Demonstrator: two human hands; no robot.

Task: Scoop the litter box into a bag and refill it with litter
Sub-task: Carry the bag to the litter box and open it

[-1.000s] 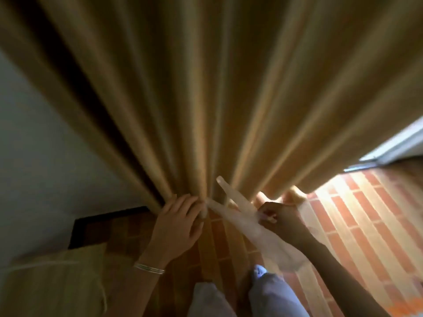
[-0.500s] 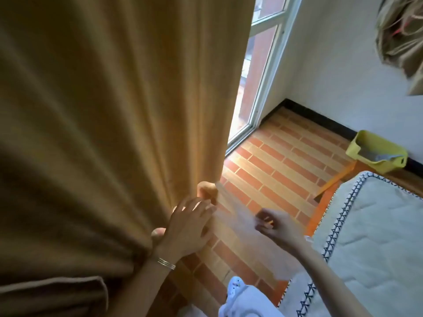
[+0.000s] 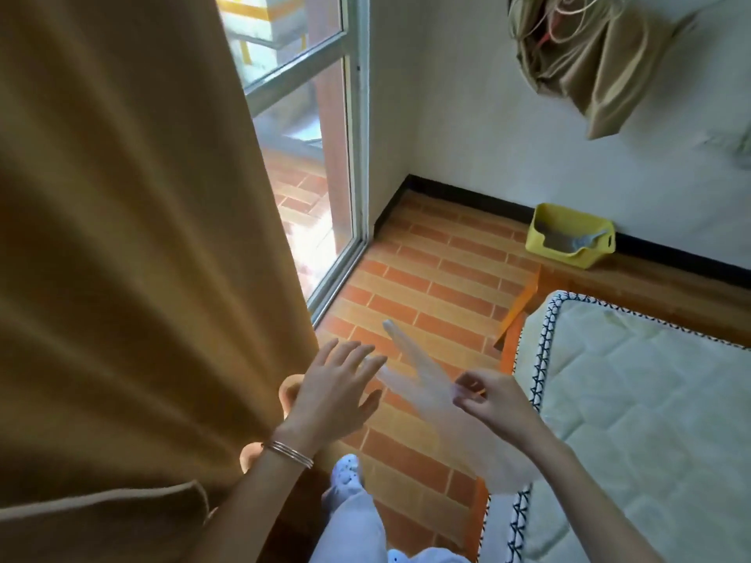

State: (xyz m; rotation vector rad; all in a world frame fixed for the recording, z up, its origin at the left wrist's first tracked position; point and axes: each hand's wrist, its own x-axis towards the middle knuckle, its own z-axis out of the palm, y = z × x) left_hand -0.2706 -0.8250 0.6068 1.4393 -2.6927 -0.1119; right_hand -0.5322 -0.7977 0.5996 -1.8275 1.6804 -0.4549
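A yellow litter box [image 3: 569, 253] stands on the floor against the far wall at the right. A grey scoop [image 3: 585, 240] lies in it on grey litter. My right hand [image 3: 493, 398] pinches a thin clear plastic glove or bag [image 3: 426, 390] that hangs from it over the tiled floor. My left hand [image 3: 335, 394] hovers with fingers spread just left of the plastic, beside the curtain's edge, holding nothing. Both hands are far from the litter box.
A heavy tan curtain [image 3: 134, 245] fills the left half. Behind it is a glass door [image 3: 321, 164] with a metal frame. A white mattress [image 3: 634, 404] on an orange frame lies at the right. A bundle of cloth and cords [image 3: 589, 54] hangs on the wall.
The view has swung right from the curtain to the room's corner, bringing the litter box into sight. My left hand has come off the curtain and spread open. The right hand keeps the plastic.
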